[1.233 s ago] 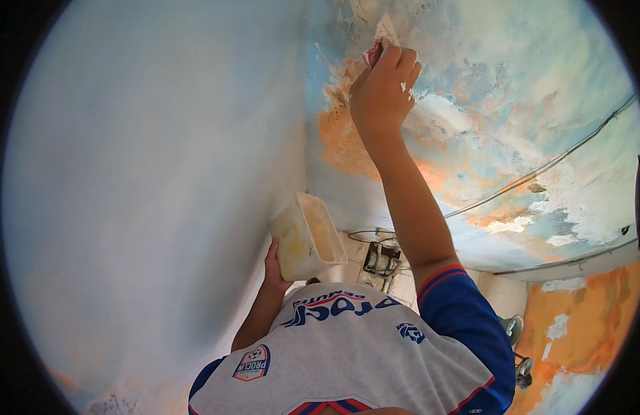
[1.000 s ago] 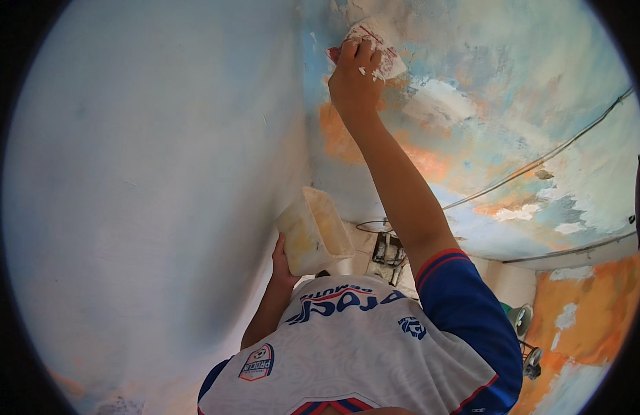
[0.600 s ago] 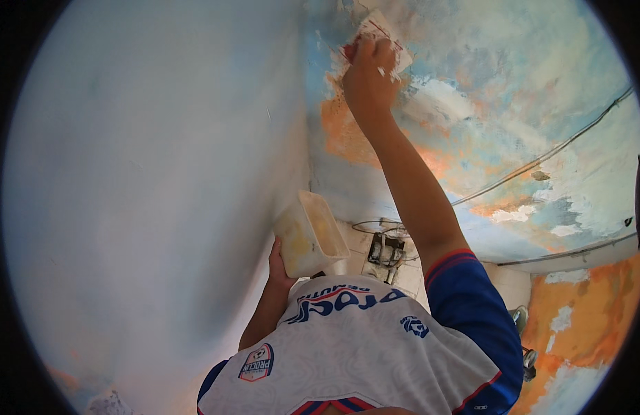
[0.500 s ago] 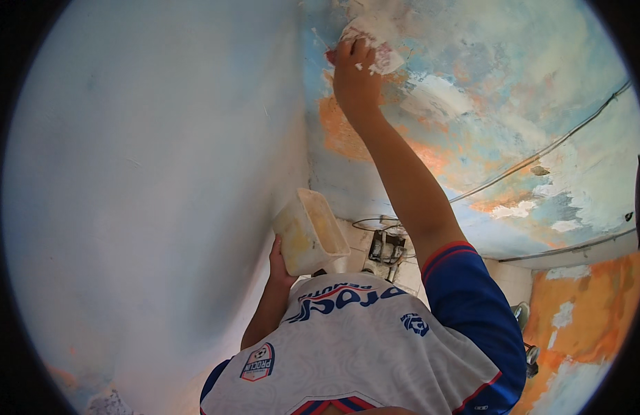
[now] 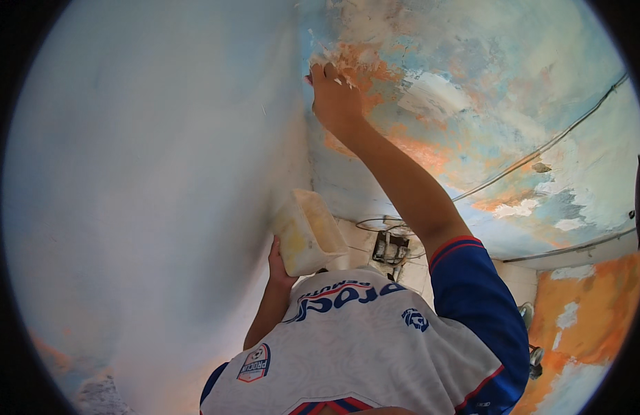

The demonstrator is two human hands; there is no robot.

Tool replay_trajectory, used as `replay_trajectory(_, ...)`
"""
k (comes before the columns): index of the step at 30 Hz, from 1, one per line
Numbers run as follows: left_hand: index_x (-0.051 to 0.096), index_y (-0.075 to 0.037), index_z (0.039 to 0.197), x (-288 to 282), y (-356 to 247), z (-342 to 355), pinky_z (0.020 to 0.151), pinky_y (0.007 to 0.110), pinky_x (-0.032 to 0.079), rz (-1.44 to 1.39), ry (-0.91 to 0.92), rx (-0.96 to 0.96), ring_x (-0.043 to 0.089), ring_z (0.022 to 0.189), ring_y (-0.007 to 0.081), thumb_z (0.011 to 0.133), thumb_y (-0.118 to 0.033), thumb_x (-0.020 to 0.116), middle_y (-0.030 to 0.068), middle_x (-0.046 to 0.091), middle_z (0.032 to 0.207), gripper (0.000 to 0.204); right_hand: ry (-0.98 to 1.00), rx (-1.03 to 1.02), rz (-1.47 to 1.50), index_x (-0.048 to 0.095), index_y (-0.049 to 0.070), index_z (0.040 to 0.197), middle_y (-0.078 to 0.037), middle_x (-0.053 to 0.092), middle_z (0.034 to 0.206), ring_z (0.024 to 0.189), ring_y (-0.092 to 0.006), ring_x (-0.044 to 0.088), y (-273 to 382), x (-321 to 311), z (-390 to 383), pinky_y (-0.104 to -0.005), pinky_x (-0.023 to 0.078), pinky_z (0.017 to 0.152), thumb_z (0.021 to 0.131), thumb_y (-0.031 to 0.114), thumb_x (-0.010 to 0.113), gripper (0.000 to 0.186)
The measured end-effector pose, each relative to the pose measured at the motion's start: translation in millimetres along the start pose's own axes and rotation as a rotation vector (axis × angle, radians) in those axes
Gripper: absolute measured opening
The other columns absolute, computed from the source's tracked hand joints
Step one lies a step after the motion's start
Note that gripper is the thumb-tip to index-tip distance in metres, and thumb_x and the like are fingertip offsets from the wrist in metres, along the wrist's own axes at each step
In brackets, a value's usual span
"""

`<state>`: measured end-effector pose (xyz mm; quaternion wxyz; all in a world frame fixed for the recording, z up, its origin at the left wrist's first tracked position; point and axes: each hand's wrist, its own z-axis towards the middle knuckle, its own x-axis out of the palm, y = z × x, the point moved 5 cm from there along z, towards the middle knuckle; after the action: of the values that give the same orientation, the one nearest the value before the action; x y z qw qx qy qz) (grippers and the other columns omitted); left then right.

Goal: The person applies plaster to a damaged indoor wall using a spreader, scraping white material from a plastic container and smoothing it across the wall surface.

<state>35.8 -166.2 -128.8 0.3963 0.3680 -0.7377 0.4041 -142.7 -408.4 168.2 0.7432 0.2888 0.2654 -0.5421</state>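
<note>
My left hand [image 5: 279, 265], low and near my chest, is closed on the side of a whitish rectangular plastic tub [image 5: 297, 237]. The tub tilts, and its inside shows pale yellowish smears. Stretched far up to the wall [image 5: 431, 138], my right hand [image 5: 336, 100] is closed round a flat scraper with white paste on it. Only a small reddish edge of the scraper [image 5: 308, 79] shows beside the fingers; my hand hides most of it. Around that hand the wall has bare orange patches [image 5: 368, 66] and white paste, close to the corner.
A smooth pale blue wall [image 5: 147, 173] fills the left side. A cable [image 5: 541, 149] runs across the patchy wall at right. Below stands a dark, paste-spattered box-like object [image 5: 390, 247] with a wire loop near it. An orange, white-patched wall [image 5: 597, 311] is at lower right.
My right hand has moved left and a little down along the wall toward the corner, uncovering an orange patch. My left hand and the tub have barely moved.
</note>
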Motion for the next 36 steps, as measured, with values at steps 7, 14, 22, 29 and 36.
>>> replay_trajectory(7, 0.043, -0.01, 0.148, 4.7, 0.2, 3.3, 0.111, 0.05, 0.043, 0.019, 0.025, -0.011, 0.053, 0.131, 0.0321, 0.106, -0.044, 0.038, 0.013, 0.053, 0.145, 0.054, -0.376, 0.136, 0.023, 0.054, 0.009, 0.115, -0.011, 0.062, 0.109, 0.099, -0.0341, 0.065, -25.8, -83.5, 25.2, -0.049, 0.054, 0.082, 0.093, 0.01, 0.057, 0.022)
replay_trajectory(14, 0.043, -0.01, 0.148, 10.1, -3.0, 8.3, 0.111, 0.05, 0.043, 0.026, 0.028, 0.019, 0.054, 0.13, 0.0314, 0.106, -0.044, 0.038, 0.0131, 0.054, 0.144, 0.054, 0.022, 0.074, 0.094, 0.056, 0.008, 0.117, -0.012, 0.061, 0.118, 0.107, -0.0372, 0.063, -4.9, 6.3, -21.6, -0.0498, 0.054, 0.084, 0.095, 0.017, 0.056, 0.023)
replay_trajectory(22, 0.044, -0.009, 0.147, -3.7, -2.0, 9.4, 0.11, 0.049, 0.043, 0.007, 0.028, -0.021, 0.055, 0.129, 0.0317, 0.106, -0.045, 0.039, 0.0131, 0.054, 0.143, 0.055, -0.304, -0.002, -0.066, 0.056, 0.011, 0.11, -0.01, 0.062, 0.117, 0.105, -0.0337, 0.062, -20.6, -31.4, 7.7, -0.0489, 0.051, 0.083, 0.095, 0.008, 0.053, 0.015)
replay_trajectory(29, 0.045, -0.009, 0.147, 15.8, -3.2, 2.8, 0.111, 0.05, 0.043, -0.024, 0.053, 0.012, 0.055, 0.128, 0.0317, 0.106, -0.044, 0.04, 0.0132, 0.056, 0.142, 0.054, 0.087, 0.157, 0.161, 0.055, 0.011, 0.123, -0.012, 0.058, 0.129, 0.119, -0.0357, 0.059, -0.9, -20.7, -8.6, -0.0524, 0.054, 0.088, 0.097, 0.014, 0.052, 0.026)
replay_trajectory(36, 0.044, -0.009, 0.148, 3.4, -2.1, 0.9, 0.111, 0.05, 0.043, 0.032, -0.017, -0.01, 0.055, 0.129, 0.0317, 0.106, -0.044, 0.039, 0.0131, 0.055, 0.142, 0.055, -0.249, -0.074, -0.235, 0.054, 0.01, 0.119, -0.013, 0.063, 0.109, 0.103, -0.0338, 0.066, 4.7, -29.5, 20.8, -0.0487, 0.055, 0.079, 0.102, 0.021, 0.049, 0.02)
